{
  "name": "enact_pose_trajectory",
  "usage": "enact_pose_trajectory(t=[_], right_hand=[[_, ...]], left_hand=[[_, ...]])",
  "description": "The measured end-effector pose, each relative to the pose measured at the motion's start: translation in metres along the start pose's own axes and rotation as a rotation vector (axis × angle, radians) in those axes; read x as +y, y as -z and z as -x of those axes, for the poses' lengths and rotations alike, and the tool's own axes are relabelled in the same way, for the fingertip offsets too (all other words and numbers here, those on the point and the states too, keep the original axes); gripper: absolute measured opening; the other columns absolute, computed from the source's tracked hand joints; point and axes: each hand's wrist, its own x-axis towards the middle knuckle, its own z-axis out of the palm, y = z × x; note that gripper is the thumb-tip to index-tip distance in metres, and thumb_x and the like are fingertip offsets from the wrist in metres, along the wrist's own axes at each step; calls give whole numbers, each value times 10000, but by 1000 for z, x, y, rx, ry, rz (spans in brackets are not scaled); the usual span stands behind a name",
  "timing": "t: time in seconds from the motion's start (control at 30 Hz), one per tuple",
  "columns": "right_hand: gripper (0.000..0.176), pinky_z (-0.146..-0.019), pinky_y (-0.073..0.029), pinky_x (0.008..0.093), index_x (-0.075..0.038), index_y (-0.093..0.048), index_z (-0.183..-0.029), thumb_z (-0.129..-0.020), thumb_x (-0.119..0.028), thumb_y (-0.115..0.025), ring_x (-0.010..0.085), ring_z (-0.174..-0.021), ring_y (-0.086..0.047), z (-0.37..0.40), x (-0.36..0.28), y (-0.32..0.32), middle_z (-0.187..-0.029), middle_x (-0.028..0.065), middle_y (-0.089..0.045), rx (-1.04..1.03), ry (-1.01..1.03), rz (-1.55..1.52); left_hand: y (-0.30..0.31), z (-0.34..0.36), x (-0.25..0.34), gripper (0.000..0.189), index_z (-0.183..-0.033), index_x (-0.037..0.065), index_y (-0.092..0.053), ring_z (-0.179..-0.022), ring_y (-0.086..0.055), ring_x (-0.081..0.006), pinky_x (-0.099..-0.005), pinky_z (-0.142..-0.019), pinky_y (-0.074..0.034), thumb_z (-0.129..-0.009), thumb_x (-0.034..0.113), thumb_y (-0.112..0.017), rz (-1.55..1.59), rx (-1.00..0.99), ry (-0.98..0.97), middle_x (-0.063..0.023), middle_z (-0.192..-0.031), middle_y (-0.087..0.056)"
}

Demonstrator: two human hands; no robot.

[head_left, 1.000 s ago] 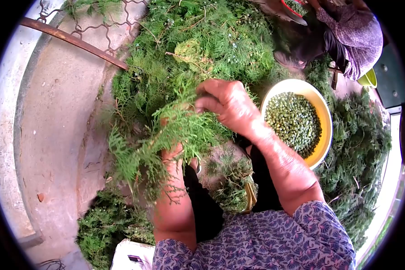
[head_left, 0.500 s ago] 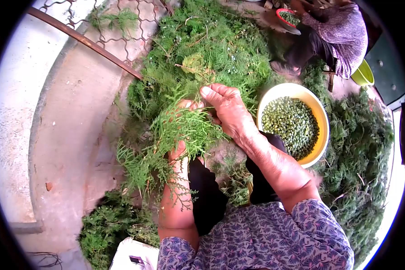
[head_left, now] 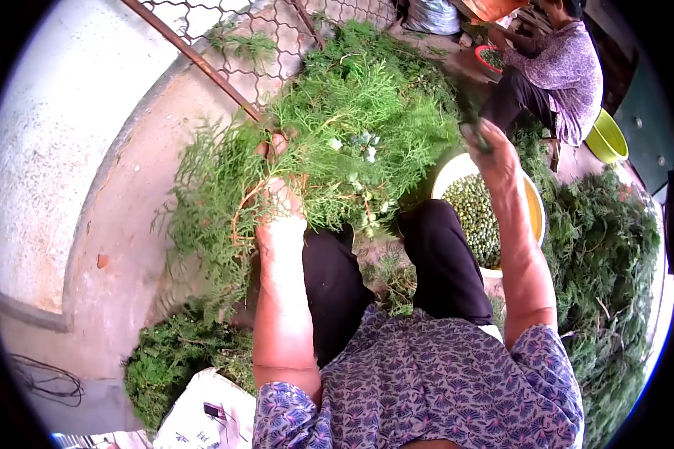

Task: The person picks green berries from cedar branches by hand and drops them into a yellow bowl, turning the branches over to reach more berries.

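My left hand (head_left: 278, 187) is closed around a leafy cypress-like branch (head_left: 202, 187), whose flat green sprays spread out on both sides of it. Pale bluish-green cones (head_left: 368, 146) show among the foliage to the right of that hand. Over the far rim of a yellow bowl (head_left: 535, 213) is my right hand (head_left: 494, 157), its fingers closed and partly blurred around something dark green that I cannot make out. Small green cones (head_left: 472, 213) fill much of the bowl, and my right forearm hides part of them.
Cut greenery (head_left: 382, 67) is heaped ahead, with another large pile (head_left: 606, 277) at right. Another person (head_left: 558, 75) sits at far right by a red-rimmed bowl (head_left: 489, 63); a yellow-green tub (head_left: 608, 138) stands behind them. A metal-framed mesh (head_left: 202, 63) leans at left.
My right hand has moved right, away from my left hand, to over the bowl. The left hand has shifted slightly left and now holds a broader branch up. The camera view has tilted upward.
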Motion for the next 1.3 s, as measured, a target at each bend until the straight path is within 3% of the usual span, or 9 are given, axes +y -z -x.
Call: enact_pose_trajectory(t=[0.13,0.2,0.27,0.4,0.53,0.63,0.87,1.03,1.3], right_hand=[[384,-632,-535,278,30,-477,-1182,-819,-18,-595,200,-808,-600,5,-26,104,-999,177,-576,322,-59,282],[580,-739,-527,314,12,-464,-1218,-699,-12,-723,233,-931,-593,23,-28,172,-1113,178,-562,-4,728,1519],[771,-864,-478,348,-9,-458,-1239,-558,-46,-817,278,-1051,-547,2,-33,249,-1170,170,-544,131,498,1220],[612,-903,-454,401,-17,-497,-1200,-656,-108,-764,320,-1068,-518,-21,-62,359,-1189,153,-521,8,595,2187],[210,-576,-526,372,-45,-620,-941,-845,-227,-577,221,-638,-543,-15,-47,334,-826,70,-575,745,124,577],[432,-645,-420,354,-28,-644,-661,-780,-443,-630,211,-601,-522,6,-59,290,-598,97,-568,997,167,1240],[321,-733,-434,310,-61,-631,-1065,-828,-272,-584,146,-824,-547,-31,-45,341,-929,53,-630,591,253,916],[216,-610,-468,351,-142,-701,-874,-785,-297,-581,261,-634,-605,-27,-40,338,-753,109,-654,554,617,1587],[356,-724,-470,428,-154,-660,-927,-765,-461,-578,340,-764,-613,-12,-33,281,-788,137,-641,519,253,1993]], left_hand=[[-82,24,7,406,-1284,41,-430,-853,-549,-144,-259,-681,-490,-898,164,-460,-216,183,-161,-78,-1261,-485],[-85,37,11,430,-1271,18,-432,-881,-566,-156,-278,-713,-502,-864,136,-508,-219,236,-138,-105,-1240,-495],[-82,56,16,433,-1250,-11,-445,-861,-569,-168,-284,-727,-500,-840,96,-530,-32,284,19,-115,-1113,-558],[-74,82,5,176,-962,-14,-568,-689,-494,-163,-333,-685,-438,-841,106,-527,99,390,151,-36,-747,-512],[-54,107,-28,353,-1000,-29,-564,-658,-380,-153,-302,-662,-371,-713,176,-576,183,275,180,-3,-703,-414],[-44,107,-47,172,-861,48,-499,-538,-338,-117,-288,-594,-341,-837,214,-538,248,516,317,32,-582,-372],[-28,111,-63,230,-675,136,-431,-451,-313,-93,-270,-529,-318,-890,154,-510,186,692,419,59,-508,-374],[-21,122,-68,211,-694,129,-438,-451,-321,-88,-260,-509,-320,-876,134,-546,235,772,387,54,-507,-378],[-15,132,-67,77,-833,64,-548,-506,-290,-53,-235,-527,-294,-861,134,-562,-19,770,435,81,-563,-312]])
